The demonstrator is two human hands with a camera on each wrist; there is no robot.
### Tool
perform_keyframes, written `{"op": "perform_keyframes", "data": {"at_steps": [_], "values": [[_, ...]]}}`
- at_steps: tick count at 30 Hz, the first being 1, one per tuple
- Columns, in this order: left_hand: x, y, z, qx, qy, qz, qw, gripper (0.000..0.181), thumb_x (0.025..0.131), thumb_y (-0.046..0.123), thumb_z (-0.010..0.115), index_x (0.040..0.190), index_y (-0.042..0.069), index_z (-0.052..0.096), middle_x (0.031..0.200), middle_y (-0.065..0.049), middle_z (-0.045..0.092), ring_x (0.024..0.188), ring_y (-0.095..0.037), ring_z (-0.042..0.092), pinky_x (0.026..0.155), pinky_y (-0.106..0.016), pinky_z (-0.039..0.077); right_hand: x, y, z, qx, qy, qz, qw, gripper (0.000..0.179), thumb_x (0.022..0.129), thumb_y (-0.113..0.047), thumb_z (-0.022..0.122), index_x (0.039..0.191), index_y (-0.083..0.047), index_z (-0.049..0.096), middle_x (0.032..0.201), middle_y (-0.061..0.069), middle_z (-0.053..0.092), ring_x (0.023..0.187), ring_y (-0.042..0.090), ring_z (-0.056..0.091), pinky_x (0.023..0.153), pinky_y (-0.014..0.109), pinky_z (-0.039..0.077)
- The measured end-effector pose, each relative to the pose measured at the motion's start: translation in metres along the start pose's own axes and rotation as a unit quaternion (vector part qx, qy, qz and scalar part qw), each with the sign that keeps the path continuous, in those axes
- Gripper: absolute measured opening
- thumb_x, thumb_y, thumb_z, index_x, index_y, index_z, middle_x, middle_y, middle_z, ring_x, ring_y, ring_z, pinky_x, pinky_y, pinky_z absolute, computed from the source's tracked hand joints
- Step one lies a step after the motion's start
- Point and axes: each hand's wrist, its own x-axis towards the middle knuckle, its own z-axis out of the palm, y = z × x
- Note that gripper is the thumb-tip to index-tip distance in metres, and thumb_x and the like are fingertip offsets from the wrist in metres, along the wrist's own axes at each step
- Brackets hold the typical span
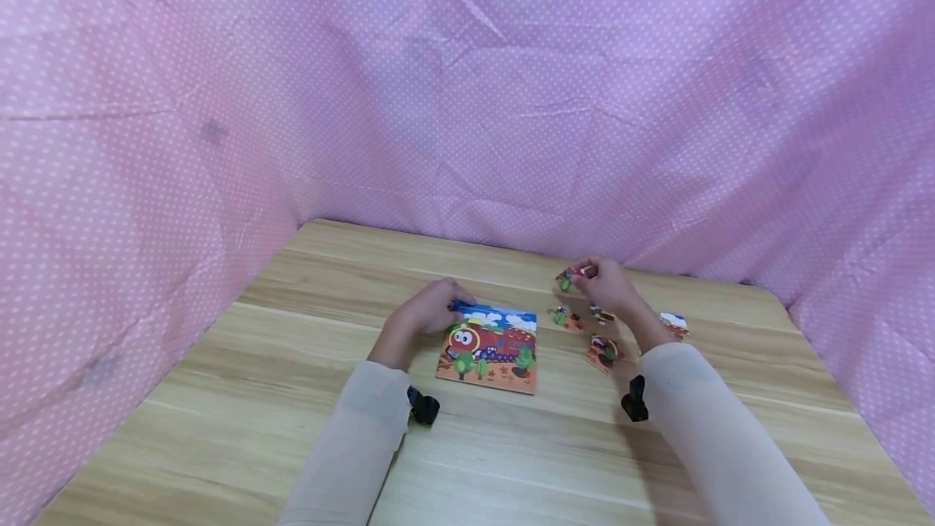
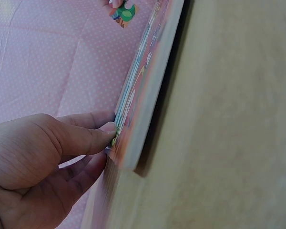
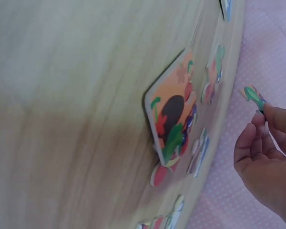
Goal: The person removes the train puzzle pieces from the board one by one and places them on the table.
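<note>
A square picture puzzle with a red cartoon train, trees and a blue sky lies flat on the wooden table. My left hand holds it at its upper left corner; in the left wrist view the thumb lies against the picture side of the puzzle, with other fingers at the edge. Farther right, my right hand pinches a small red and green puzzle piece between thumb and fingers. That piece is off the table in the right wrist view, partly covered by the fingertips.
Loose puzzle pieces lie right of the picture: a green and orange one, a brown and white one, an orange corner one overlapping another, and a white and red one. Pink dotted cloth surrounds the table's back and sides.
</note>
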Motion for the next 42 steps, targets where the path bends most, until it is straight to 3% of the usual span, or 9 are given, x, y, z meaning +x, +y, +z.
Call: {"op": "perform_keyframes", "data": {"at_steps": [10,16,20,35,42], "values": [[-0.001,0.0,0.001,0.001,0.001,0.001,1.0,0.031,0.1,0.007,0.065,0.13,0.013,0.072,0.13,-0.007,0.063,0.124,-0.025,0.057,0.11,-0.044,0.045,0.002,0.011,-0.001,0.021,0.024,0.046,0.9984,0.032,0.1,0.0,0.049,0.13,0.008,0.056,0.118,0.027,0.063,0.098,0.033,0.064,0.066,0.025,0.052],[-0.002,0.001,0.003,-0.002,0.002,0.0,1.0,0.032,0.099,0.006,0.065,0.13,0.012,0.072,0.131,-0.006,0.064,0.125,-0.025,0.056,0.111,-0.045,0.044,0.003,0.02,-0.003,0.023,0.042,0.084,0.9953,0.031,0.1,-0.003,0.048,0.128,0.006,0.056,0.116,0.025,0.064,0.095,0.03,0.062,0.064,0.028,0.05],[-0.003,0.003,0.004,-0.003,0.002,-0.002,1.0,0.032,0.099,0.007,0.066,0.13,0.013,0.072,0.131,-0.006,0.063,0.126,-0.026,0.056,0.112,-0.045,0.044,0.002,0.026,-0.005,0.024,0.049,0.1,0.9935,0.032,0.099,-0.002,0.046,0.129,0.005,0.055,0.114,0.025,0.064,0.084,0.025,0.058,0.058,0.027,0.046],[-0.006,0.004,0.006,0.01,0.001,0.005,0.9999,0.031,0.1,0.008,0.065,0.13,0.013,0.071,0.131,-0.007,0.061,0.124,-0.026,0.055,0.11,-0.045,0.044,-0.003,0.035,-0.008,-0.052,0.03,0.109,0.9923,0.033,0.102,-0.006,0.05,0.133,0.005,0.054,0.122,0.029,0.061,0.09,0.029,0.059,0.063,0.029,0.049],[-0.001,0.006,0.008,0.0,-0.005,0.008,1.0,0.032,0.1,0.008,0.065,0.13,0.014,0.071,0.132,-0.007,0.062,0.126,-0.026,0.055,0.111,-0.046,0.044,-0.007,0.037,-0.014,-0.062,0.035,0.105,0.9919,0.032,0.103,-0.005,0.049,0.133,0.004,0.055,0.128,0.028,0.058,0.104,0.034,0.059,0.075,0.031,0.053]]}}
